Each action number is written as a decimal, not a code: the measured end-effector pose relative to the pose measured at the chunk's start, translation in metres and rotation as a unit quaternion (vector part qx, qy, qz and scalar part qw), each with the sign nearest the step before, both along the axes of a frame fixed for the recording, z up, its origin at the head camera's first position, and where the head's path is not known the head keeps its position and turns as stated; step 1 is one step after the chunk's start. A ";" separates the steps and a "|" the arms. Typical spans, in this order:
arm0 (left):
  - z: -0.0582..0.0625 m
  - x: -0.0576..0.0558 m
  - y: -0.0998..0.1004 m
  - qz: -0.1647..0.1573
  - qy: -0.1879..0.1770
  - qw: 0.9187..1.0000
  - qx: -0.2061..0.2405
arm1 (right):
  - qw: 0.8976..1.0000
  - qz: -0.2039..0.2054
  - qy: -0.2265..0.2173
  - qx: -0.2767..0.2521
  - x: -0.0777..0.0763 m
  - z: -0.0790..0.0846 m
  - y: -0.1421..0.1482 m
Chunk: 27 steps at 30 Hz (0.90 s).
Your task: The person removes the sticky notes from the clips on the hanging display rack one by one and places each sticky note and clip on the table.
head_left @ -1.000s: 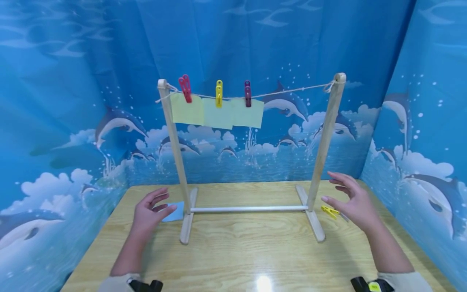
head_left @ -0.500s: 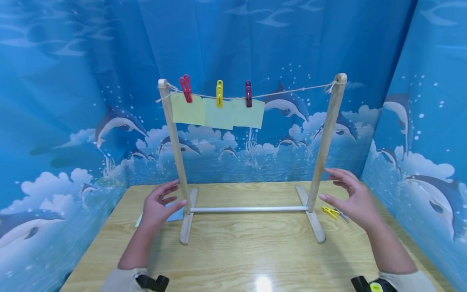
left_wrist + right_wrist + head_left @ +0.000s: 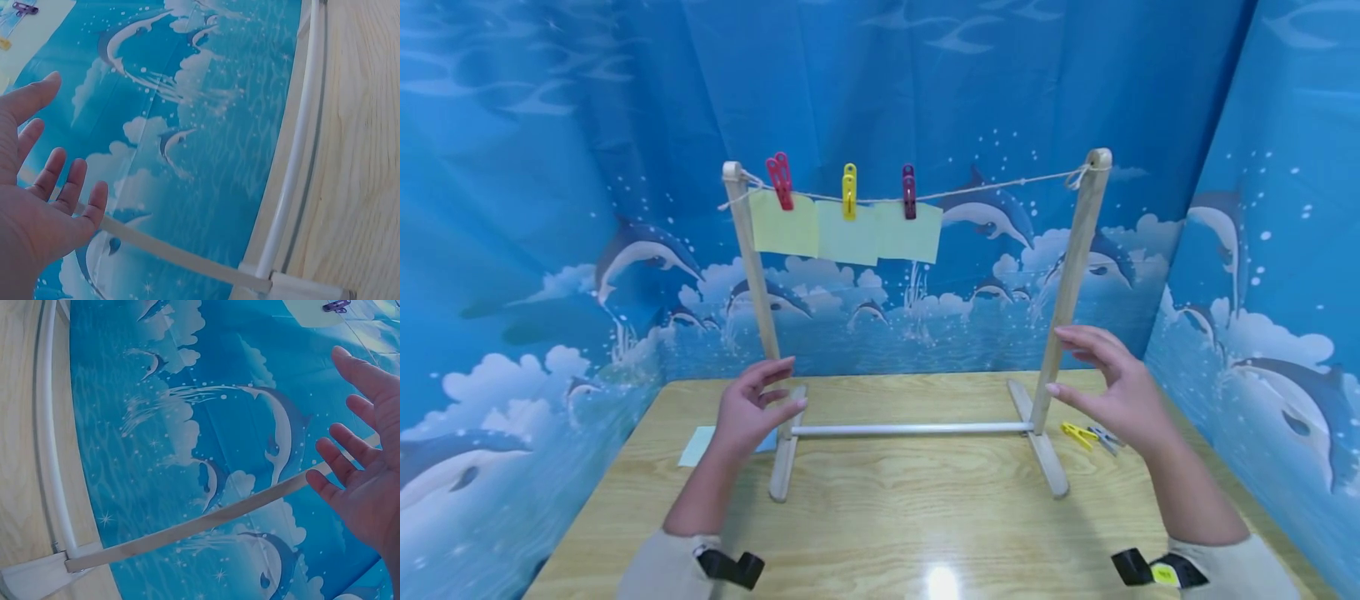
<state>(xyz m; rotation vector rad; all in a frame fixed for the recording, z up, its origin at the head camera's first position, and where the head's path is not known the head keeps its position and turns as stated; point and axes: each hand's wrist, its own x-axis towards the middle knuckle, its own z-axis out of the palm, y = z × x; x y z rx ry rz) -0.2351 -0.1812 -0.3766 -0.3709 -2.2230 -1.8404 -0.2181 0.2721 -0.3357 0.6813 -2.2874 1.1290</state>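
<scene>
My left hand (image 3: 751, 412) is raised beside the left post (image 3: 747, 242) of a wooden rack, fingers loosely bent, holding nothing. Level with it, my right hand (image 3: 1112, 392) hovers by the right post (image 3: 1078, 242), its fingertips overlapping the post in the head view. Both wrist views show bare palms with spread fingers. Between the post tops runs a string (image 3: 1000, 185). On it hang a yellow sheet (image 3: 784, 227), a pale green sheet (image 3: 847, 237) and another pale green sheet (image 3: 910, 235), under a red clothespin (image 3: 781, 183), a yellow clothespin (image 3: 849, 192) and a purple clothespin (image 3: 909, 193).
At the table's left lie a light green sheet (image 3: 696, 447) and a blue sheet (image 3: 767, 442), partly hidden by my left hand. Right of the rack lie a yellow clothespin (image 3: 1078, 435) and a grey clothespin (image 3: 1103, 439). A white bar (image 3: 910, 430) joins the rack's feet.
My left hand has moved right and slightly up to the left post, uncovering the light green sheet. My right hand has risen and shifted left toward the right post, uncovering the grey clothespin.
</scene>
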 end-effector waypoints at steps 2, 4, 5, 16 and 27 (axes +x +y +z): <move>0.002 -0.001 0.004 -0.010 0.004 1.000 0.003 | 1.000 0.010 0.010 0.001 -0.001 0.005 -0.003; 0.004 -0.002 0.008 -0.023 0.009 1.000 0.007 | 1.000 0.023 0.021 0.001 -0.003 0.010 -0.006; 0.005 -0.003 0.011 -0.028 0.011 1.000 0.009 | 0.999 0.027 0.027 0.001 -0.003 0.013 -0.007; 0.015 -0.010 0.030 -0.047 0.027 0.999 0.006 | 0.997 0.053 0.044 0.023 -0.009 0.040 -0.020; 0.029 -0.018 0.051 -0.066 0.022 0.998 0.011 | 0.993 0.099 0.069 0.018 -0.016 0.066 -0.033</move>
